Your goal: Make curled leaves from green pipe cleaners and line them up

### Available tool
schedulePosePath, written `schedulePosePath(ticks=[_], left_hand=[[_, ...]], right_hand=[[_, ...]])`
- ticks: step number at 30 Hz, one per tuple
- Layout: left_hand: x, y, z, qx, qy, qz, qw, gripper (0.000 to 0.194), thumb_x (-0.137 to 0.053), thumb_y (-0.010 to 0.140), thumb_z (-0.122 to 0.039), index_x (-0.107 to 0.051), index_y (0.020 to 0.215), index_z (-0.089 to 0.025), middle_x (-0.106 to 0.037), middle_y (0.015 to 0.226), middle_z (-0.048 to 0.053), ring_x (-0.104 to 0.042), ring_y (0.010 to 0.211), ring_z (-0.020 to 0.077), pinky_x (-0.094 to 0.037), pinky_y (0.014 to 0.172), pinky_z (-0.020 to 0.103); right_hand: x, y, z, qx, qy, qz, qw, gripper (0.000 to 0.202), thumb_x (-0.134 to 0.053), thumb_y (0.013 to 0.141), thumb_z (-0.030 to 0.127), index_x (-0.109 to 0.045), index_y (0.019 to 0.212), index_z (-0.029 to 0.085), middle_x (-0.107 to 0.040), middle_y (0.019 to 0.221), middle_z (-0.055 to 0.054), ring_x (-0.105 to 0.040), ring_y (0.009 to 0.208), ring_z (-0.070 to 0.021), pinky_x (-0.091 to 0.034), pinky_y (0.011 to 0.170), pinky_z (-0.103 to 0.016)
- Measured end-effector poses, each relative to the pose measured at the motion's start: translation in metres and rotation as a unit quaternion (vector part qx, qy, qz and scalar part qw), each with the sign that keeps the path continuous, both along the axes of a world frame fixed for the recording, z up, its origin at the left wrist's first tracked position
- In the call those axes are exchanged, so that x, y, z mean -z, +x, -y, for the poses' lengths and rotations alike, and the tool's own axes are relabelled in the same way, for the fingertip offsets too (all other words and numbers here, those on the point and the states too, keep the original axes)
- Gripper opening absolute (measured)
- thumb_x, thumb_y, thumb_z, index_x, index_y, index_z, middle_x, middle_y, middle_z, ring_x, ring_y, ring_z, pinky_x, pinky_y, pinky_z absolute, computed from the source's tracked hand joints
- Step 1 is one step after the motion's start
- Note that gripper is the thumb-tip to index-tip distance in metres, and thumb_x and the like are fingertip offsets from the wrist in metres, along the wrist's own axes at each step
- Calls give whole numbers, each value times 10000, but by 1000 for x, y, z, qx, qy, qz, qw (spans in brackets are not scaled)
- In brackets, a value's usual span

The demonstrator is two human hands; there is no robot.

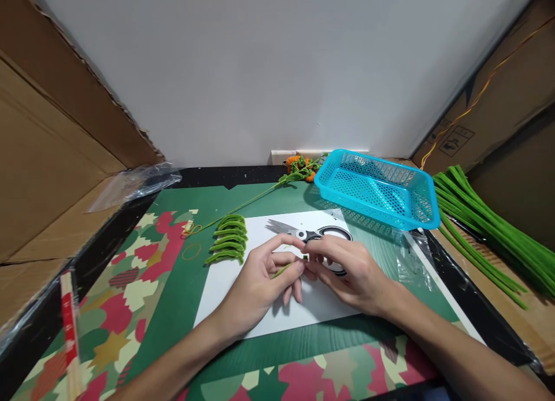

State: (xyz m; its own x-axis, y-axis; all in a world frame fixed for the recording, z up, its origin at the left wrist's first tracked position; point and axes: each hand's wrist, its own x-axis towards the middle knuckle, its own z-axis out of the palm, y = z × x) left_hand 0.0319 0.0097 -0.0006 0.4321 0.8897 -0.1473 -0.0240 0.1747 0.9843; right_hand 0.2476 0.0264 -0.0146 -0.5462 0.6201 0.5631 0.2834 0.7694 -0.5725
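Forearms (pixel 193 346), both hands (pixel 260 276) on fuzzy green stem (pixel 282 269).

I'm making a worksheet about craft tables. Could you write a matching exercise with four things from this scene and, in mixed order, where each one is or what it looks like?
Things
1. Scissors
2. Basket
3. Short curved green pieces
4. Long green stems

Places and looks
A. In a row, to the left of the left hand
B. In a bundle over the cardboard at the far right
C. On the white paper, partly hidden by the right hand
D. Turquoise, with many small holes

Right pairs: 1-C, 2-D, 3-A, 4-B
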Motion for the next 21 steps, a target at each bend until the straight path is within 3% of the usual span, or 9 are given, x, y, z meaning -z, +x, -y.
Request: schedulePosePath(ticks=[3,6,11,15,18,21], left_hand=[[-4,-1,1,-1,-9,7,1000,440,-709,1001,-402,-464,1331,-247,-693,656,-43,-494,429,70,-312,425,147],[-7,-1,1,13,-19,17,1000,494,-720,993,-425,-431,1358,-259,-748,750,0,-496,433,62,-313,424,143],[-8,-1,0,39,-42,33,998,418,-606,1049,-488,-464,1364,-253,-791,954,81,-584,479,84,-390,427,165],[-3,0,-1,57,-50,18,997,356,-608,1041,-514,-584,1189,-190,-803,903,105,-602,477,90,-363,393,163],[1,1,-1,62,-57,10,996,350,-672,1004,-504,-614,1000,-158,-813,862,124,-600,430,82,-311,367,164],[1,3,-1,60,-63,3,996,374,-698,986,-500,-643,985,-130,-823,908,156,-598,398,70,-277,360,164]], right_hand=[[-5,0,0,-26,-18,-7,999,160,-529,1083,187,-654,1182,184,-687,926,-66,-619,811,-183,-478,712,-304],[-9,-1,0,-41,-79,-35,995,127,-539,1081,194,-665,1093,191,-682,877,-38,-613,780,-163,-483,719,-285],[-5,0,-4,20,-136,-79,987,150,-531,1074,211,-637,968,199,-650,829,-7,-593,727,-136,-463,674,-255],[-2,4,-8,76,-143,-113,980,158,-537,1076,252,-627,957,203,-623,814,-2,-564,688,-131,-459,627,-255],[-3,3,-9,85,-198,-185,959,164,-578,1068,305,-638,955,202,-630,849,-7,-583,681,-121,-505,627,-247],[-5,-3,-11,28,-320,-269,908,245,-678,1011,444,-666,975,203,-650,843,-6,-638,643,-124,-562,585,-246]])
